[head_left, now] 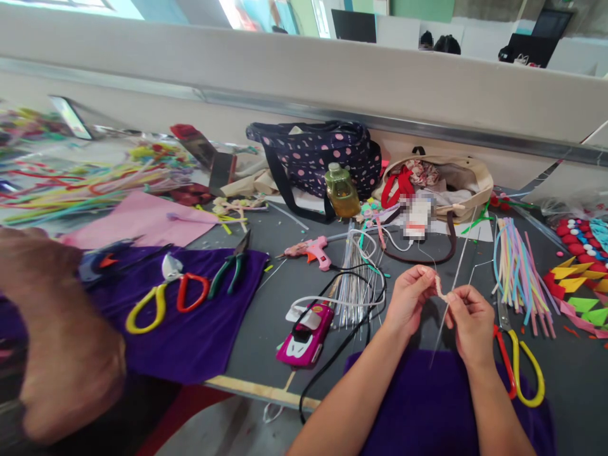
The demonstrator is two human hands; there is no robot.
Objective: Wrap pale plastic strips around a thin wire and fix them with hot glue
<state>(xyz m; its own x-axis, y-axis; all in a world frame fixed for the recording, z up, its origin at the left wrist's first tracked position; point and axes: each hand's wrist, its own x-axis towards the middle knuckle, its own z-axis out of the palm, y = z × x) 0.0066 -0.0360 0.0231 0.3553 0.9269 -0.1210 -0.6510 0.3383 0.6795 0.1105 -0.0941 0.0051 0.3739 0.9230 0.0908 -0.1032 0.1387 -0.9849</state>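
At five o'clock, left hand (407,297) and right hand (471,322) both pinch a pale strip (441,291) round a thin stick (446,313); wrapping looks barely begun; scissors (517,361) lie at four o'clock.

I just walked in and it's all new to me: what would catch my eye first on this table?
Near the front edge, the left hand and right hand pinch a small pale twisted strip on a thin white stick. Left of them lies a glossy magenta car-shaped case; at the back stands a navy bag with pink dots.
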